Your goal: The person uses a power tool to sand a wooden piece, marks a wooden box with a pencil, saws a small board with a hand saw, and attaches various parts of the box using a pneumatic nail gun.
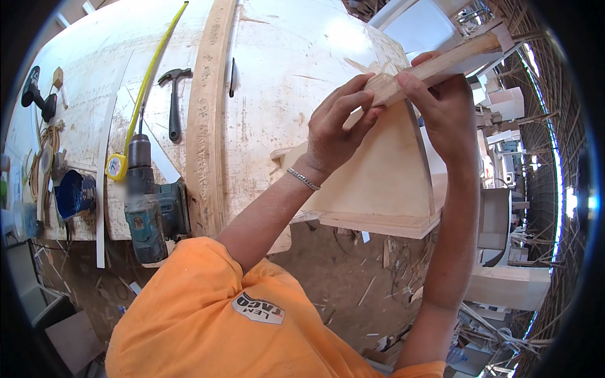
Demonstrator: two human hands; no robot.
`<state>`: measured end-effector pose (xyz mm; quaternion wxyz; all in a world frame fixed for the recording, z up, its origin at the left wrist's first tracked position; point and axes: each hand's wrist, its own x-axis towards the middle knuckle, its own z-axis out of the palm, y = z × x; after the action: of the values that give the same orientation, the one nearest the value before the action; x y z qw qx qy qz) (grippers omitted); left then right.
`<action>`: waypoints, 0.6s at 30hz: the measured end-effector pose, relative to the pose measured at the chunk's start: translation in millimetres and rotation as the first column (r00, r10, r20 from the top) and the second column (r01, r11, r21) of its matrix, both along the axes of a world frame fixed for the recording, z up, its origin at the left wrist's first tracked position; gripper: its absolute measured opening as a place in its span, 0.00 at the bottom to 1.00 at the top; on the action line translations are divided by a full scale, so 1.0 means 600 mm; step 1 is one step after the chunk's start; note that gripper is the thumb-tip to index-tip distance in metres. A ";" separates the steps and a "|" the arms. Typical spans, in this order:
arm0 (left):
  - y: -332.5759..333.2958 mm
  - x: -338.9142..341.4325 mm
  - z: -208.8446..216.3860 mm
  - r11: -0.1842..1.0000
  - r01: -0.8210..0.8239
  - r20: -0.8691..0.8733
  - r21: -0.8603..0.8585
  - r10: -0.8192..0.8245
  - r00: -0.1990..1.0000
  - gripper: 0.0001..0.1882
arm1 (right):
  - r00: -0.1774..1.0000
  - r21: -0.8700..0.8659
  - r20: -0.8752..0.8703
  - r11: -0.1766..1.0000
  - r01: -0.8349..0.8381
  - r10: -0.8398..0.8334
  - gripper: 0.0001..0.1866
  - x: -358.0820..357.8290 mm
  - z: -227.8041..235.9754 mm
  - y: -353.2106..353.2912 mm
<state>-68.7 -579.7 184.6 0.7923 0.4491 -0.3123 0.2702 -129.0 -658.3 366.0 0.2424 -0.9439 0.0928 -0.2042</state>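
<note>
A pale wooden strip (463, 58) slants up to the right at the far right of the table. My right hand (444, 110) grips it, thumb on the near side and fingers curled around it. My left hand (343, 123), wearing a chain bracelet (304, 179), has its fingers closed at the strip's left end. Just below both hands is a light wooden panel (378, 176) with a curved right edge and a strip along its bottom edge. The panel rests at the table's edge, partly hidden by my left forearm.
On the white worktable (283, 57) lie a long wooden board (211, 113), a claw hammer (175, 104), an extended yellow tape measure (116, 167) and a cordless drill (144, 208). A blue-lined container (75, 194) stands at left. Wood pieces and offcuts (510, 283) crowd the right side.
</note>
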 end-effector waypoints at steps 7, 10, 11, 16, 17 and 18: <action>-0.002 -0.016 0.012 0.999 0.033 -0.118 0.010 -0.032 0.993 0.20 | 0.998 0.109 0.063 0.994 -0.001 -0.006 0.26 0.008 -0.011 0.002; 0.008 -0.010 0.019 0.997 0.056 -0.151 0.047 -0.048 0.987 0.20 | 0.997 0.129 0.078 0.992 0.014 -0.024 0.27 0.009 -0.012 0.007; 0.009 -0.010 0.021 0.997 0.057 -0.163 0.052 -0.048 0.986 0.20 | 0.997 0.132 0.078 0.991 0.017 -0.028 0.27 0.009 -0.012 0.006; 0.009 -0.008 0.021 0.997 0.066 -0.189 0.043 -0.057 0.980 0.20 | 0.998 0.148 0.063 0.989 0.012 -0.021 0.29 0.006 -0.016 0.001; 0.009 -0.008 0.021 0.996 0.073 -0.180 0.041 -0.064 0.981 0.20 | 0.994 0.139 0.110 0.990 -0.011 -0.005 0.30 0.004 -0.014 0.002; 0.010 -0.004 0.021 0.996 0.073 -0.171 0.042 -0.065 0.983 0.20 | 0.987 0.131 0.157 0.991 -0.039 0.018 0.30 0.006 -0.014 0.003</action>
<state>-71.1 -573.8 197.1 0.8138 0.4784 -0.2657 0.1958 -125.2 -656.4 357.5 0.3144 -0.9080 0.0735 -0.2670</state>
